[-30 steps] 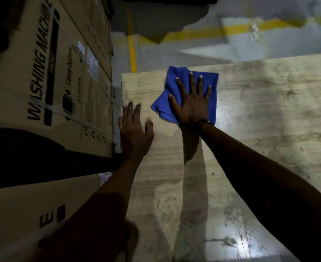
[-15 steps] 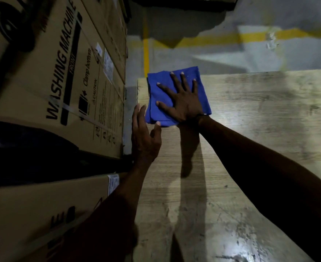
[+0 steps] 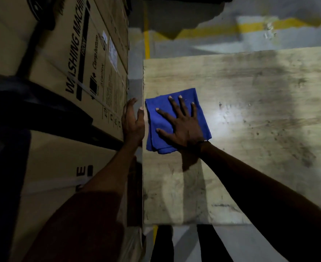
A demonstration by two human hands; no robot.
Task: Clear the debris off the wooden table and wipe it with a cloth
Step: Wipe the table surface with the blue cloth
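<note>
A folded blue cloth [image 3: 155, 118] lies on the wooden table [image 3: 240, 114] close to its left edge. My right hand [image 3: 182, 127] presses flat on the cloth with its fingers spread. My left hand [image 3: 132, 121] is off the table's left edge, in the gap beside the cardboard boxes, fingers straight and holding nothing. Dark smudges and specks mark the table top to the right of the cloth.
Tall cardboard washing-machine boxes [image 3: 76, 76] stand close along the table's left side. Beyond the far edge is a grey floor with yellow lines [image 3: 231, 29]. The table's near edge [image 3: 174, 224] is in view, with floor below it.
My right hand has slid the cloth from the far left corner toward me along the left edge. My left hand has left the table top and moved into the gap by the boxes.
</note>
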